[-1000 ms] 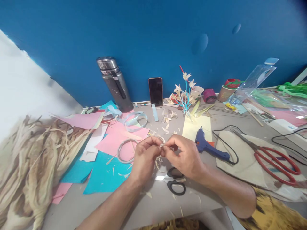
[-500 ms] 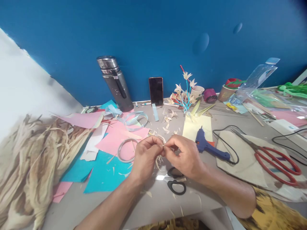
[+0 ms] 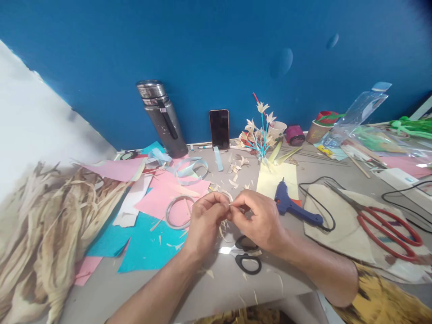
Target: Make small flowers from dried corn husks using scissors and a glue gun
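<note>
My left hand and my right hand meet above the middle of the table, fingertips pinched together. Between them is a tiny pale piece, mostly hidden by the fingers; it resembles the dried husk scraps lying just below. Black-handled scissors lie beneath my right hand. A roll of tape rests left of my left hand on pink paper. Beyond my hands, cream husk flowers on blue stems stand near loose petals. To the right lies a blue glue gun.
Dried corn husks are heaped at the left. A steel flask and a phone stand along the blue wall. Red-handled scissors lie on cloth at the right, beside the glue gun's cord. A plastic bottle leans behind.
Both hands stay pinched together in nearly the same place. The view has shifted very slightly; nothing on the table has visibly moved.
</note>
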A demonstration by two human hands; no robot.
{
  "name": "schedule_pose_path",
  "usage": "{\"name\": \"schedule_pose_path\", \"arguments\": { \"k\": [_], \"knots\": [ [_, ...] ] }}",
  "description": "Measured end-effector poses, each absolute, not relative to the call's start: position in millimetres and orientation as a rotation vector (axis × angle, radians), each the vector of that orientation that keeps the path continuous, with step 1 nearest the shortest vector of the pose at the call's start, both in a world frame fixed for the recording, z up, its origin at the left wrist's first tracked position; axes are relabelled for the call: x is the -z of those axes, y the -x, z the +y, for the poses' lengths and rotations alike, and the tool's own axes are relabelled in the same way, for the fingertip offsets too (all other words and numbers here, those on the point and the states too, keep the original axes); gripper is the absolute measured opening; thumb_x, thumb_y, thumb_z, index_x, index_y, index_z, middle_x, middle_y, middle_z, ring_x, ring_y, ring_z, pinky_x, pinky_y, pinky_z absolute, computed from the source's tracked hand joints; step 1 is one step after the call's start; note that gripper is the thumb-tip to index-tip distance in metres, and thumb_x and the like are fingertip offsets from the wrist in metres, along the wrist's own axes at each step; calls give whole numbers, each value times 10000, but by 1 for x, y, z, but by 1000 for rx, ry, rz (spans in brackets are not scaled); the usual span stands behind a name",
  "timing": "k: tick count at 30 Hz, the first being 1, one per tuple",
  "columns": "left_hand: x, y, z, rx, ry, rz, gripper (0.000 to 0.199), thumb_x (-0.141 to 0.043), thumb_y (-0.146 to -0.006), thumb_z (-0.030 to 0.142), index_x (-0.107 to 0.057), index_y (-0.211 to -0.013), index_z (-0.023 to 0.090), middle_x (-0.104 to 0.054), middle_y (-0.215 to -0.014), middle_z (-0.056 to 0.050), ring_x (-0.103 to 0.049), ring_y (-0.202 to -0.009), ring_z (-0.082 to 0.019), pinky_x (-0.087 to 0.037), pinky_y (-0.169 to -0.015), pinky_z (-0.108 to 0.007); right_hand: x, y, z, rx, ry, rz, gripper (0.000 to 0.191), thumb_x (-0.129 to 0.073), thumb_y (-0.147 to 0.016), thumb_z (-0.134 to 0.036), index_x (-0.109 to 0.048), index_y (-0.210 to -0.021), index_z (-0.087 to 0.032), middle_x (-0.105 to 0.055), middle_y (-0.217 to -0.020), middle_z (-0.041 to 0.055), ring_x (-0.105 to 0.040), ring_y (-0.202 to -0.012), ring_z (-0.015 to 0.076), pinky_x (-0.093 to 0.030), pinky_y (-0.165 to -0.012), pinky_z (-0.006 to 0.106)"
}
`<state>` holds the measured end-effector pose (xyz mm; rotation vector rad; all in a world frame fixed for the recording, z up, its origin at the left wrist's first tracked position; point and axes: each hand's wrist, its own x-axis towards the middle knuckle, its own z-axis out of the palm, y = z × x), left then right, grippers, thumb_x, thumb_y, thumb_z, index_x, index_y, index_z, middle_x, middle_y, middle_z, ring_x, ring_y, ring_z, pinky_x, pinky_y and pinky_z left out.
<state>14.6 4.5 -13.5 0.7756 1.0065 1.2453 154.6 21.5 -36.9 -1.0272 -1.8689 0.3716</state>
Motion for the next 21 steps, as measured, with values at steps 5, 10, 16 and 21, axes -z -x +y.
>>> {"name": "schedule_pose_path", "arguments": {
  "k": [5, 10, 16, 21],
  "knots": [
    [16, -14, 7, -1226, -806, 1038, 43, -639, -609, 147, -604, -629, 161, -575, -574, 11, -502, -571, -112, -391, -589, -238, 37, -154, 21, -350, 1008, -1866, 123, -589, -805, -131, -586, -701, -199, -623, -626, -15, -565, -570, 118, -387, -566, 230],
    [20, -13, 6, -1251, -783, 1027, 92, -617, -581, 90, -606, -638, 162, -592, -604, 12, -508, -576, -103, -385, -593, -229, 37, -154, 22, -324, 992, -1863, 139, -583, -793, -117, -567, -682, -199, -589, -609, -25, -529, -549, 107, -373, -554, 227],
    [15, -14, 5, -1258, -772, 967, 53, -662, -646, 172, -611, -651, 156, -582, -626, 1, -506, -592, -112, -396, -601, -240, 37, -154, 22, -352, 1012, -1856, 131, -614, -813, -149, -577, -698, -198, -613, -633, -16, -548, -572, 116, -378, -565, 234],
    [17, -14, 6, -1246, -777, 994, 65, -665, -630, 152, -602, -646, 159, -575, -612, 9, -505, -588, -111, -394, -601, -237, 38, -153, 22, -324, 987, -1859, 133, -590, -806, -125, -578, -695, -198, -610, -623, -19, -545, -563, 112, -379, -561, 232]
  ]
}}
